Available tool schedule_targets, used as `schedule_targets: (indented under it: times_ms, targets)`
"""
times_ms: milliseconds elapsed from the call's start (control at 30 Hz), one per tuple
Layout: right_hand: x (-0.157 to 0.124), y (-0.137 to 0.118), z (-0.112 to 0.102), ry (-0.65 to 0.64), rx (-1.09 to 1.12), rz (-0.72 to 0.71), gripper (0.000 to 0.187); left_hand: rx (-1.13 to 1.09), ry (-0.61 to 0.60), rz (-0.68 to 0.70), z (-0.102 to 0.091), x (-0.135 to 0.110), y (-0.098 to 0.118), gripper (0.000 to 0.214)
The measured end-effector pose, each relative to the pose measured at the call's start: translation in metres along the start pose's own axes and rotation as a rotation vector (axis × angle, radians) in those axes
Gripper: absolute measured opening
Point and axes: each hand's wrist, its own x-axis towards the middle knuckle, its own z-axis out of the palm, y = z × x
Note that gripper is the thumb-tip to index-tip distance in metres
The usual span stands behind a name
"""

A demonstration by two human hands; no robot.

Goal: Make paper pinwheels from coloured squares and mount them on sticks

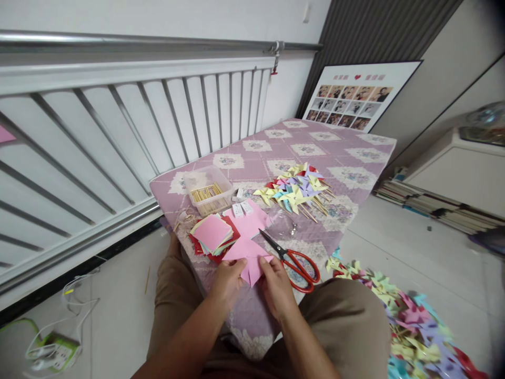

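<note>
Your left grip [232, 276] is closed in a pinch on the left side of a pink paper square [245, 248], and your right grip [275, 281] pinches its right side, thumbs on top. You hold the square over the near end of the tabletop [290, 149], between your knees, one corner pointing towards you and a slit showing near that corner.

Just right of your right grip lie scissors [302, 269] with red handles, their dark blades pointing up and left. Left of the square, you have a stack of paper squares [213, 233], pink uppermost, red and pale edges showing below. Beyond your square lies more pink paper [254, 221], with small white boxes [237, 210] on it, and a clear plastic bag [279, 225] to its right.

Farther out, a clear plastic tub [218, 203] holds short yellowish sticks [207, 193]; to its right, pinwheels [295, 189] lie heaped on the patterned cloth. Many more pinwheels [414, 321] lie on the floor beyond your right knee.
</note>
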Motion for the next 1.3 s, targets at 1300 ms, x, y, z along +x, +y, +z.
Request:
schedule_targets:
  times_ms: [1300]
  targets:
    - [-0.025,-0.019,-0.010,-0.206,-0.748,-0.468,0.011,-0.005,-0.098,-0.016,-0.004,-0.009,0.013,0.018]
